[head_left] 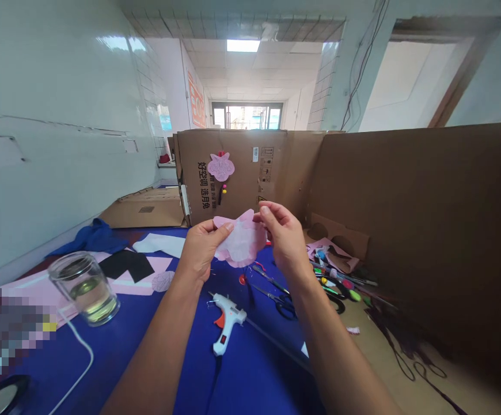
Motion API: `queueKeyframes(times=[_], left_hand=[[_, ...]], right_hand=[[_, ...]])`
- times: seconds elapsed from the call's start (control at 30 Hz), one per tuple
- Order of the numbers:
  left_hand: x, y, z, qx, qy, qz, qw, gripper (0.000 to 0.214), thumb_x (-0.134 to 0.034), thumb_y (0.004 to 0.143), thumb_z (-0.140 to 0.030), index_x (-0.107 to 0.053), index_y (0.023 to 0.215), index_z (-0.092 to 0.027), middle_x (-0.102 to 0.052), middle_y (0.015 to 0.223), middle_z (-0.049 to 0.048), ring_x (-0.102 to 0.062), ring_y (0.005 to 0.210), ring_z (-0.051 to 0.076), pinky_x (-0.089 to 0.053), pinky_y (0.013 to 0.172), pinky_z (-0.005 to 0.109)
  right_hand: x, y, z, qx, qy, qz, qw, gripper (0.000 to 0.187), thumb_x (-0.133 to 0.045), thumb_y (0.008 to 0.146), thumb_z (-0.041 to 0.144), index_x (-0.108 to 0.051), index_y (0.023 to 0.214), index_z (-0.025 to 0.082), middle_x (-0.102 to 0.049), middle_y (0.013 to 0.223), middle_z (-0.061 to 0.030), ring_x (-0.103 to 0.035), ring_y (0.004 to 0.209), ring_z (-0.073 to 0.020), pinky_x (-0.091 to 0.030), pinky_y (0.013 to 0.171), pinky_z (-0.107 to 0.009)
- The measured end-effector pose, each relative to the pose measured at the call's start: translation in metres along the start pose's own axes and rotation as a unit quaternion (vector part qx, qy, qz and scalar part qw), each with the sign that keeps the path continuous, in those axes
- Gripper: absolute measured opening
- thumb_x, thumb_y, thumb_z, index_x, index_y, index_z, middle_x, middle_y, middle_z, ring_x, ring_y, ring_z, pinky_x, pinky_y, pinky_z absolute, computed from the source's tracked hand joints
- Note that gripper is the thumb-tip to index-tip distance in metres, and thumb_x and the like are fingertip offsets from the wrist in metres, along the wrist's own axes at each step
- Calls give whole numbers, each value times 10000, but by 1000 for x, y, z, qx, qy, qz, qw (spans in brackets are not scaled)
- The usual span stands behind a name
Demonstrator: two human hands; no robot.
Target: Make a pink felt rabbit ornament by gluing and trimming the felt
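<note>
The pink cutout (244, 243) is held up over the blue table (250, 369), left hand (202, 246) pinching its left edge and right hand (285, 237) its top right corner (it looks thin, light and floppy, easy to crease), so a gentle edge pinch seems best.

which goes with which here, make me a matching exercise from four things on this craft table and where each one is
Things:
1. pink scalloped piece
2. glue gun
3. glass jar
4. pink ornament

Places:
a. fixed on the cardboard wall
b. pinched between the left hand and the right hand
c. lying on the blue cloth, below the hands
d. standing at the left, part full of yellowish liquid

Pairs: 1-b, 2-c, 3-d, 4-a
</note>
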State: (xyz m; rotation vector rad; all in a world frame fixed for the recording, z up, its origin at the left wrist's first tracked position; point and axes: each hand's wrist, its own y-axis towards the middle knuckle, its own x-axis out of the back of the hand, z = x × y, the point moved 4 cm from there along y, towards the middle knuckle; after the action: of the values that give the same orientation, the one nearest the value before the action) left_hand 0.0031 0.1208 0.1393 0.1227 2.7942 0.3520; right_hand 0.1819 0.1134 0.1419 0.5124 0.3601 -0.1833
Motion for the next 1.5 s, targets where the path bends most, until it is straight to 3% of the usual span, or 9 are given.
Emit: queueKeyframes(times=[0.2,0.47,0.63,0.87,1.07,1.2,1.33,1.5], left_hand=[[-3,-3,-5,8,-2,13,1000,437,-1019,538,-432,-847,841,-168,-804,781,73,-726,703,218,-585,670,327],[-4,-5,-7,4,-12,6,1000,404,-1027,540,-412,-838,804,-173,-806,777,67,-716,688,196,-589,686,315],[-5,-5,-6,5,-5,10,1000,446,-1038,527,-432,-843,825,-164,-807,778,73,-714,689,205,-581,682,319],[-6,-6,-6,6,-10,17,1000,446,-1036,535,-417,-845,843,-157,-802,762,67,-713,684,204,-569,661,302],[-6,-6,-8,0,-9,-5,1000,471,-1047,490,-432,-842,808,-151,-786,720,59,-679,639,176,-548,621,277],[-5,-6,-8,-2,-8,-4,1000,463,-1037,516,-431,-852,838,-154,-792,736,61,-687,652,182,-553,630,282],[-6,-7,-8,-6,-3,8,1000,426,-1026,558,-420,-855,843,-155,-797,747,65,-693,660,179,-558,641,280],[-8,-7,-7,-7,-3,14,1000,438,-1028,550,-409,-869,868,-152,-800,747,66,-694,659,177,-559,641,278]], right_hand=[[14,6,5,-17,36,-29,999,400,-875,803,528,-763,1063,245,-788,866,-22,-725,770,-175,-579,753,-329],[14,6,5,-21,38,-14,999,359,-888,793,494,-780,1033,249,-787,867,-18,-714,764,-166,-574,741,-319],[10,5,7,-20,15,18,1000,395,-886,811,535,-786,1064,249,-803,923,-33,-726,827,-185,-550,736,-313],[0,0,13,-24,-3,73,997,493,-976,661,362,-763,1085,229,-758,824,16,-680,736,-173,-506,669,-303],[2,1,14,3,-4,50,999,336,-876,764,357,-763,1056,235,-796,875,-13,-702,811,-186,-530,779,-344],[1,0,14,8,-6,56,998,354,-889,762,339,-762,1077,239,-786,887,-1,-701,837,-178,-528,818,-341],[-2,-2,15,-5,-7,66,998,475,-947,677,303,-746,1102,232,-749,845,27,-682,777,-162,-508,726,-310],[-3,-1,14,-6,-5,73,997,448,-906,710,315,-730,1112,221,-712,788,37,-623,694,-146,-455,635,-292]])
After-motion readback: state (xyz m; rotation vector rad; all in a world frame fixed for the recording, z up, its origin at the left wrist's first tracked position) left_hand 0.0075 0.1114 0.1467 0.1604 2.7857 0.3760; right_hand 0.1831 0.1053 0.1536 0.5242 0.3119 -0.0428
